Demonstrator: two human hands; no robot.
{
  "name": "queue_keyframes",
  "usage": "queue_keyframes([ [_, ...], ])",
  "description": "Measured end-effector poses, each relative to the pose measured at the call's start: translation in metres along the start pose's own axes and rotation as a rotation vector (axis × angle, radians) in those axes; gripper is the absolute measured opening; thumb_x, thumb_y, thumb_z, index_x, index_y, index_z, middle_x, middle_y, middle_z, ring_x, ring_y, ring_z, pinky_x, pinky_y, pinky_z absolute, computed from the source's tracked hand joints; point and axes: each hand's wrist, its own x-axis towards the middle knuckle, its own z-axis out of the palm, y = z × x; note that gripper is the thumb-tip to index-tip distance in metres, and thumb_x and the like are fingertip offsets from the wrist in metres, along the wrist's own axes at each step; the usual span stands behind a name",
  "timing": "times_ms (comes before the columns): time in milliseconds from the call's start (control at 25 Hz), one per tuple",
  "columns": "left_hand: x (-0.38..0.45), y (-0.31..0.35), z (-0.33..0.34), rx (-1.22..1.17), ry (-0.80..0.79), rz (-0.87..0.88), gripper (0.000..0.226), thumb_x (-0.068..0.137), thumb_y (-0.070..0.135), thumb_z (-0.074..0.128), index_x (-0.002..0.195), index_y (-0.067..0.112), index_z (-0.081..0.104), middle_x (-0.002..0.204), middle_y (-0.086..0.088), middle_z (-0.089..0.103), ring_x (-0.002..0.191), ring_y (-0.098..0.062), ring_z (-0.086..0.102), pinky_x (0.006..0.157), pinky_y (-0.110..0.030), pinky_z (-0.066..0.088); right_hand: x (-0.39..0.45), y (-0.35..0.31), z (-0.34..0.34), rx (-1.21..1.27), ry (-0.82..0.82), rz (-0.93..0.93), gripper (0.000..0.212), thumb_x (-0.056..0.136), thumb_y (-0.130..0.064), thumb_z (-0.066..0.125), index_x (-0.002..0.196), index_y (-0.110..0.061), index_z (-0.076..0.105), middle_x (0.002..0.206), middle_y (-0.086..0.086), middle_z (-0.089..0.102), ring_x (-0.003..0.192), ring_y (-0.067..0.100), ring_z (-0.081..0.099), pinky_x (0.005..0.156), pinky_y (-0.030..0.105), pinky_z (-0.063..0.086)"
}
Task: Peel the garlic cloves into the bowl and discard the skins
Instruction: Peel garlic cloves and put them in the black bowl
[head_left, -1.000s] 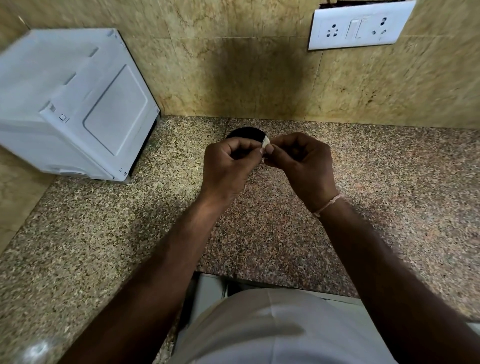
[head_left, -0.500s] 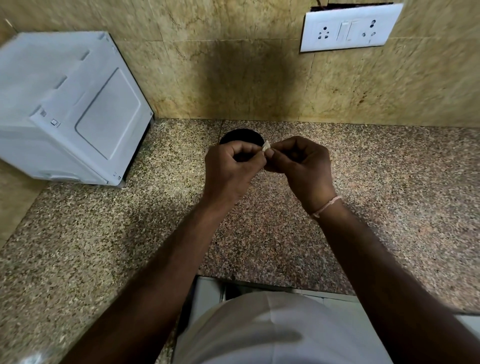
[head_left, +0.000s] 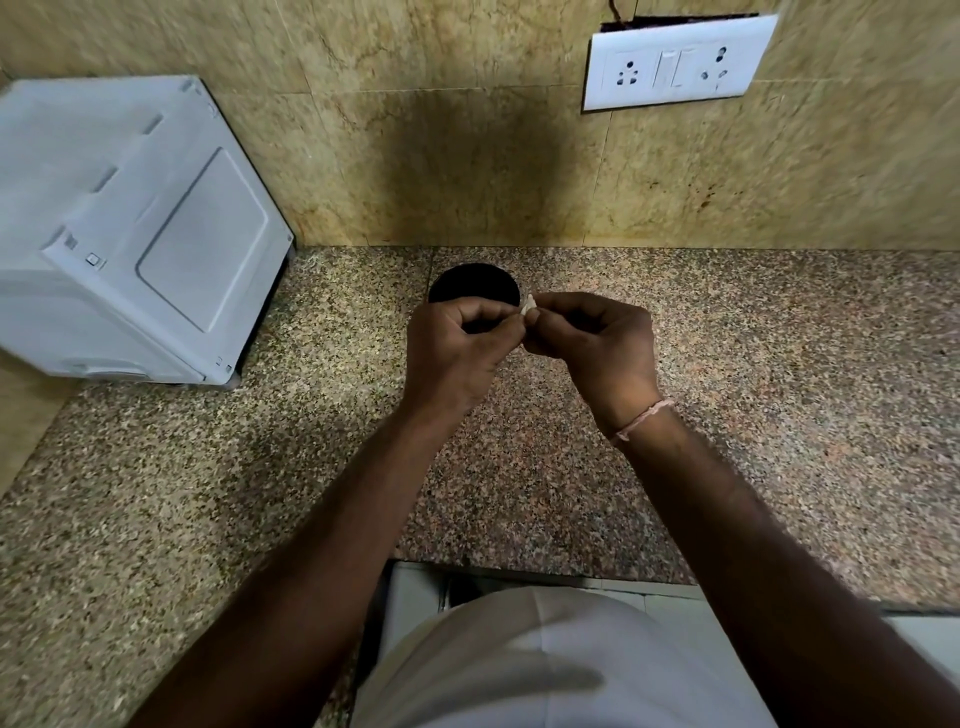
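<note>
A home kitchen: speckled brown granite desk (head_left: 727, 364), beige marble-look wall tiles (head_left: 415, 130), white wall socket plate (head_left: 675, 65), white boxy appliance (head_left: 119, 234).

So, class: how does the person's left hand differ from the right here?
The left hand has a bare wrist; the right hand has a thread band on its wrist. The left hand hides part of the dark bowl; the right does not. Both pinch the garlic clove with curled fingers.
</note>
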Motion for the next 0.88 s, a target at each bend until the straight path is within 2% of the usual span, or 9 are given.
queue_keyframes([
  [160, 0.003, -0.004, 0.0, -0.039, 0.0, -0.006, 0.008, 0.08, 0.034, 0.084, 0.084, 0.028, 0.084, 0.082, -0.001, 0.081, 0.081, -0.025, 0.08, 0.081, -0.056, 0.064, 0.001, 0.0, 0.002, 0.028, 0.01, 0.024, 0.013, 0.087, -0.002, 0.079, 0.099, -0.006, 0.078, 0.085, 0.013, 0.079, 0.082, 0.031, 0.078, 0.076, 0.038, 0.064],
  [320, 0.007, -0.004, 0.0, -0.06, -0.016, -0.029, 0.012, 0.08, 0.033, 0.084, 0.086, 0.022, 0.084, 0.084, -0.002, 0.081, 0.083, -0.024, 0.08, 0.082, -0.052, 0.065, 0.003, -0.002, 0.001, 0.086, 0.0, 0.047, 0.012, 0.088, -0.001, 0.078, 0.095, -0.012, 0.079, 0.086, 0.012, 0.079, 0.082, 0.027, 0.078, 0.073, 0.029, 0.062],
  [520, 0.01, -0.01, 0.0, -0.086, -0.028, -0.037, 0.013, 0.081, 0.029, 0.084, 0.087, 0.018, 0.084, 0.086, -0.005, 0.081, 0.085, -0.027, 0.08, 0.084, -0.054, 0.064, 0.008, 0.004, -0.001, 0.112, -0.014, 0.103, 0.013, 0.088, 0.001, 0.077, 0.096, -0.009, 0.08, 0.09, 0.013, 0.079, 0.082, 0.025, 0.078, 0.075, 0.03, 0.061],
  [640, 0.011, -0.015, -0.002, -0.107, -0.024, -0.044, 0.004, 0.083, 0.022, 0.083, 0.087, 0.019, 0.083, 0.086, -0.006, 0.081, 0.085, -0.029, 0.079, 0.084, -0.055, 0.064, 0.013, 0.009, -0.002, 0.117, -0.039, 0.13, 0.011, 0.09, 0.001, 0.074, 0.096, -0.006, 0.079, 0.093, 0.015, 0.079, 0.083, 0.026, 0.077, 0.076, 0.032, 0.061],
  [760, 0.012, -0.019, -0.004, -0.181, -0.011, -0.107, 0.004, 0.084, 0.015, 0.082, 0.087, 0.018, 0.083, 0.088, -0.009, 0.08, 0.087, -0.031, 0.079, 0.084, -0.048, 0.065, 0.02, 0.015, -0.004, 0.204, -0.045, 0.216, 0.011, 0.091, 0.002, 0.071, 0.101, 0.002, 0.076, 0.099, 0.021, 0.077, 0.089, 0.029, 0.074, 0.08, 0.034, 0.061],
  [880, 0.011, -0.03, -0.011, -0.293, 0.028, -0.213, 0.007, 0.089, 0.001, 0.078, 0.089, 0.008, 0.081, 0.089, -0.015, 0.08, 0.084, -0.029, 0.078, 0.078, -0.036, 0.064, 0.024, 0.025, -0.001, 0.299, -0.098, 0.321, 0.011, 0.094, 0.003, 0.067, 0.102, 0.005, 0.073, 0.1, 0.02, 0.076, 0.09, 0.028, 0.073, 0.081, 0.032, 0.062],
])
